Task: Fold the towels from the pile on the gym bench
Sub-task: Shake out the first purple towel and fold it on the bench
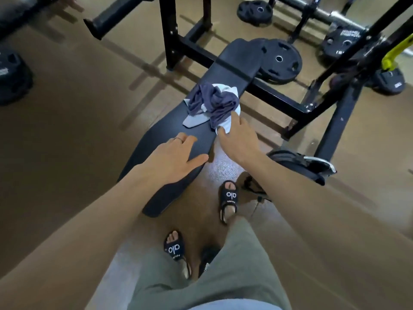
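we see the towels point(213, 104), grey-blue and white, crumpled mid-surface point(196, 139) by its right edge. our right hand point(238, 139) pinches a white corner; our left hand point(176, 157) rests flat on bare padding.

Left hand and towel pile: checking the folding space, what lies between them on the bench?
Only bare black bench pad lies between the left hand and the towel pile in the head view.

A crumpled pile point(212, 104) of dark and white towels sits on the bench point(169, 139). The left hand point(176, 155) lies flat on the pad; the right hand point(237, 137) touches a white towel point(225, 125) at the pile's edge.
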Demonstrator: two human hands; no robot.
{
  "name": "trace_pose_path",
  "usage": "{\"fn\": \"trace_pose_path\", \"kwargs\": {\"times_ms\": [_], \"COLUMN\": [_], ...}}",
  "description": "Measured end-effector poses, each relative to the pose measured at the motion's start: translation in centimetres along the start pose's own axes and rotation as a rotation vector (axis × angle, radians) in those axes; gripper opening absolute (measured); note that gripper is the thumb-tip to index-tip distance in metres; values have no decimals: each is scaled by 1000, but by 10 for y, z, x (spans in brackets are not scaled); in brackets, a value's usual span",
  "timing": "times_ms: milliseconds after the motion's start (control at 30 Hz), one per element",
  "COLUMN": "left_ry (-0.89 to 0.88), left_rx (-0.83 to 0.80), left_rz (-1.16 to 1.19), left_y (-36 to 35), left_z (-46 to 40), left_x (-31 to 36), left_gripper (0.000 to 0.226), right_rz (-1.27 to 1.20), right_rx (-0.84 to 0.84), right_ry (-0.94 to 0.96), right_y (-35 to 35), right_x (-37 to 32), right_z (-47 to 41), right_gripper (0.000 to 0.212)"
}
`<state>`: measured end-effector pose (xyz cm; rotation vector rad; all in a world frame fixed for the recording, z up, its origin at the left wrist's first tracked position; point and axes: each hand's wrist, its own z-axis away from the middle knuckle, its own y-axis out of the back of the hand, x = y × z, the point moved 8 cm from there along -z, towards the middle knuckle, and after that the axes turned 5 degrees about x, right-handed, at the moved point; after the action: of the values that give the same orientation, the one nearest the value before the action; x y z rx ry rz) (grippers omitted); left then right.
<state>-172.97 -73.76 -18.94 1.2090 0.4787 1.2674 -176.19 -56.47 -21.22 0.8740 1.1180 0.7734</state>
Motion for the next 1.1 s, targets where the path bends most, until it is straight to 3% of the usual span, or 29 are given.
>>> {"fn": "trace_pose_path", "kwargs": {"times_ms": [400, 600, 733, 867, 1000, 1100], "left_ry": [20, 2, -7, -2, -17, -55], "left_rx": [160, 232, 274, 332, 401, 587], "left_rz": [85, 140, 130, 172, 298, 578], "left_y": [-138, -207, -223, -218, -209, -189], "left_z": [-244, -288, -294, -285, -268, -250], "left_x": [-91, -127, -140, -142, -134, -129], "left_gripper": [76, 90, 91, 92, 98, 108], "right_rz": [33, 130, 202, 140, -161, -325], "right_rx": [146, 288, 497, 604, 621, 685], "right_ry": [94, 197, 224, 225, 321, 425], "right_y": [-158, -216, -213, -199, -180, -167], "right_x": [89, 96, 94, 90, 66, 47], "right_z": [-257, -316, -320, -296, -238, -175], "right_gripper": [88, 74, 35, 21, 10, 6]}}
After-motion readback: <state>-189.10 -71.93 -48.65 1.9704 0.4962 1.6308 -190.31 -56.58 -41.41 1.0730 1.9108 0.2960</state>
